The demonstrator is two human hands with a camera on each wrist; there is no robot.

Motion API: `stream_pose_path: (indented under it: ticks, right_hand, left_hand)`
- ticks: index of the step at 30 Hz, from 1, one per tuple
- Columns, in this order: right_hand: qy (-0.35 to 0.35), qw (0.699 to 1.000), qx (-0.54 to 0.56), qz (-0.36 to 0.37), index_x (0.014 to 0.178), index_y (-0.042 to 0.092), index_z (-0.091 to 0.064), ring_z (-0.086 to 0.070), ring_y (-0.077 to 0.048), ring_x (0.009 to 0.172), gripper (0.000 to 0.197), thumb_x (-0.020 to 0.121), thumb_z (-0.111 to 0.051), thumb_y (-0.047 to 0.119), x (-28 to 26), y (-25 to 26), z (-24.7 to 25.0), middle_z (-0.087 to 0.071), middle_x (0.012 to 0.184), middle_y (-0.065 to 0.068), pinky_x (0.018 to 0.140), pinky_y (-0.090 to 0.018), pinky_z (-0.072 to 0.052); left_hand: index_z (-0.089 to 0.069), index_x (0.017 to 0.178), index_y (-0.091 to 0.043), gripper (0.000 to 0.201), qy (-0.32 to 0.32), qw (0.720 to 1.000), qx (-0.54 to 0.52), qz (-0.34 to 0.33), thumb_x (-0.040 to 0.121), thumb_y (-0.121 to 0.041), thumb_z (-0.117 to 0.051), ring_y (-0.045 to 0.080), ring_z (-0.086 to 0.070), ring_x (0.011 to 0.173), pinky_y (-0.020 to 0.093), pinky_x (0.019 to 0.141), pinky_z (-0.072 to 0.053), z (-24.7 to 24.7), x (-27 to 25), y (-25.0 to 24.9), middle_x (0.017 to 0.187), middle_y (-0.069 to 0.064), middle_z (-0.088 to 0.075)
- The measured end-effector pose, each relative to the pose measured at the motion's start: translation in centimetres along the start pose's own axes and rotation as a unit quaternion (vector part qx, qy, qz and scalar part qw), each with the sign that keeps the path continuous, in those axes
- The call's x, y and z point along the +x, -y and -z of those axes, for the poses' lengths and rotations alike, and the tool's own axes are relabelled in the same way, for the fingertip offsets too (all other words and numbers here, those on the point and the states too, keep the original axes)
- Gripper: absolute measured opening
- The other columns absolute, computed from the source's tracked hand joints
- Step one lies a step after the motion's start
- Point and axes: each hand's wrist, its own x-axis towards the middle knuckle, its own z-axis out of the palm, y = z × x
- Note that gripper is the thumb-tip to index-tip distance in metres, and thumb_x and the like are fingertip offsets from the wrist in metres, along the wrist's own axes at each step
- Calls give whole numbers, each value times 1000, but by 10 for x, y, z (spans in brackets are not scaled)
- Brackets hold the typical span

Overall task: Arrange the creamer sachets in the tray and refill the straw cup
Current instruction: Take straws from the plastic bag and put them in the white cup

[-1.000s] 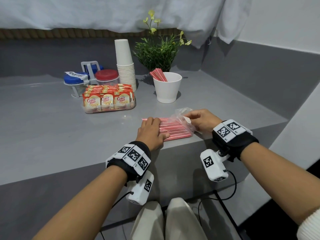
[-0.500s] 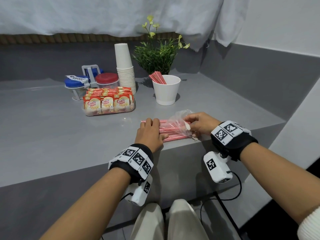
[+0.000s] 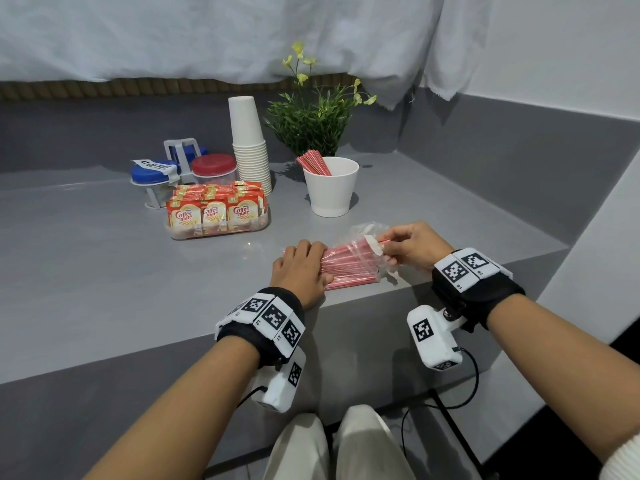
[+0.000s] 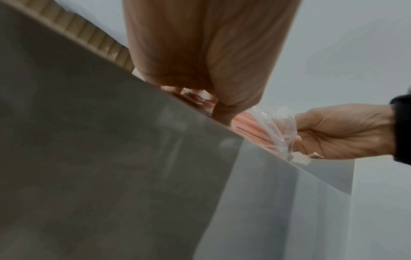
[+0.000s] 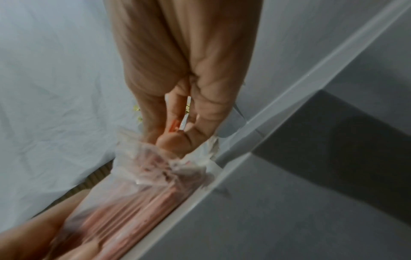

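Jars (image 3: 180, 171) with blue and red lids stand in a rack left of and behind the white straw cup (image 3: 330, 188), and just in front of them sits the clear tray (image 3: 218, 232), packed with upright creamer sachets (image 3: 211, 211), well left of the cup. A stack of paper cups (image 3: 250, 143) rises behind the tray, left of the straw cup, and a green plant (image 3: 311, 123) stands right behind the cup. The cup itself holds a small bunch of red straws (image 3: 313, 162) leaning on its left rim. Bare grey tabletop (image 3: 86, 265) spreads wide to the left of the tray and in front of it, and a narrower bare strip lies between the cup and the plastic bag of straws (image 3: 349, 263).

That bag lies in front of the cup, along the tabletop's near edge, its long side almost flush with the drop. The left hand (image 3: 301, 271) lies on the bag's left end, fingers laid fairly straight over the straws and pressing them down. The right hand (image 3: 412, 245) is at the bag's open right end, fingers curled, pinching the tip of a straw that sticks out of the crumpled plastic mouth; the right wrist view shows the thumb and fingers closed on it. Right of the cup the tabletop ends at a grey wall.
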Motion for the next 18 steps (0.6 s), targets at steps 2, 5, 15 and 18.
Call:
stream_pose_path:
  ticks: [2,5,15,18]
  right_hand:
    - [34,998,46,-18,106,-8,-57,-44,-5,31,25,84,-49,-17,-4,1,-7,-51,69,-11,38,-15,-43]
    - [18,999,44,1,105,-6,-59,-39,-5,27,22,86,-51,-12,-7,2,-22,-50,66,-11,32,-14,-37]
    - [-96,989,101,44,67,3,-57,-43,-4,37,17,79,-64,-7,10,8,-3,-60,57,-6,36,-12,-34]
    - [-97,970,219,39,68,6,-53,-42,-5,35,20,78,-65,-6,11,12,-5,-58,57,-8,35,-12,-36]
  left_hand:
    - [-34,131,-18,43,4,1000,14,6,92,-28,-50,25,-36,121,39,104,-30,-1,1,-2,131,7,-38]
    - [-33,131,-18,44,13,999,28,10,92,-29,-49,26,-35,121,39,102,-31,-1,0,-2,130,9,-36]
    - [-31,134,-21,45,15,999,22,18,94,-34,-46,25,-36,121,38,102,-31,4,-8,5,129,8,-38]
    - [-32,134,-22,47,37,999,-16,30,92,-39,-47,25,-33,124,42,104,-28,9,-3,0,130,8,-38]
